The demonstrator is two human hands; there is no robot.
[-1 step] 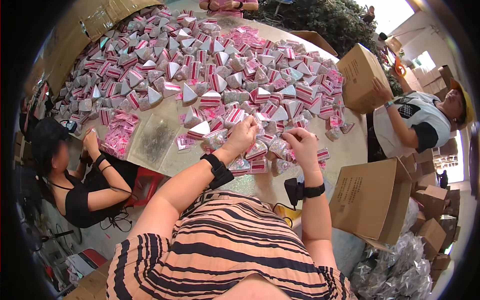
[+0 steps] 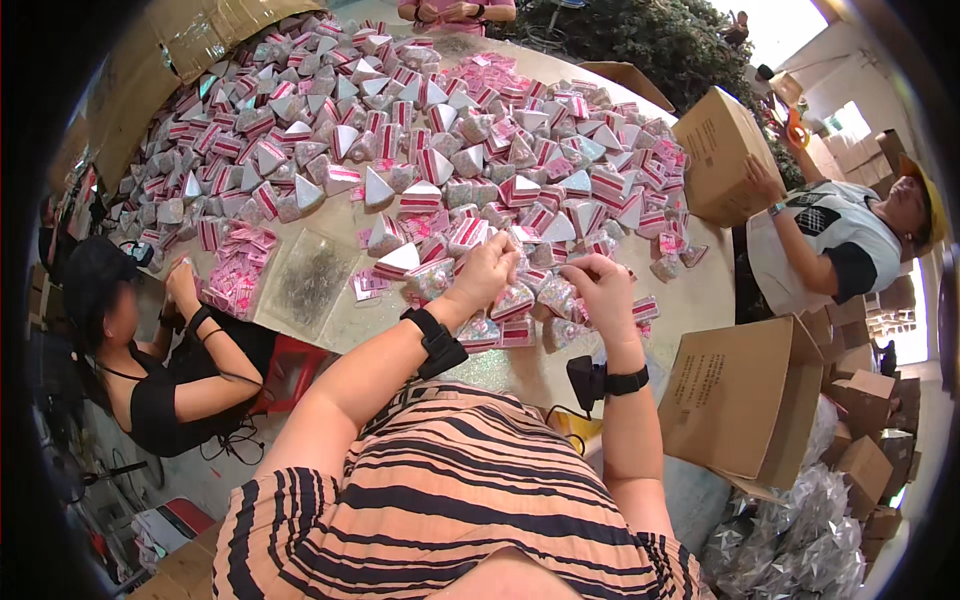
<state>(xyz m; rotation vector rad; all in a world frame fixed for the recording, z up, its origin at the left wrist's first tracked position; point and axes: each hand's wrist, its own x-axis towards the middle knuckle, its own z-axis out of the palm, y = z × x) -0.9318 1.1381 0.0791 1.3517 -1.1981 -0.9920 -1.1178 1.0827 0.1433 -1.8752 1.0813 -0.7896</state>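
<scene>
In front of me, my left hand (image 2: 487,272) is closed in a pinch over several wedge-shaped ornaments that look like cake slices, pink and white striped with glittery sides. Just to its right, my right hand (image 2: 606,292) has thumb and forefinger pressed together. Whatever either hand pinches is too small to make out. Between and below the hands lie a glittery wedge ornament (image 2: 557,294) and a striped wedge ornament (image 2: 516,332). A black band with a small box sits on each wrist.
A large heap of wedge ornaments (image 2: 340,140) covers the table. Left of me are a shallow clear tray (image 2: 309,282) and a pile of pink cards (image 2: 238,268), where a seated person works. Cardboard box (image 2: 740,395) stands at my right; another person holds a carton (image 2: 722,155).
My right hand's fingertips have shifted very slightly left. The ornaments around my hands lie as before.
</scene>
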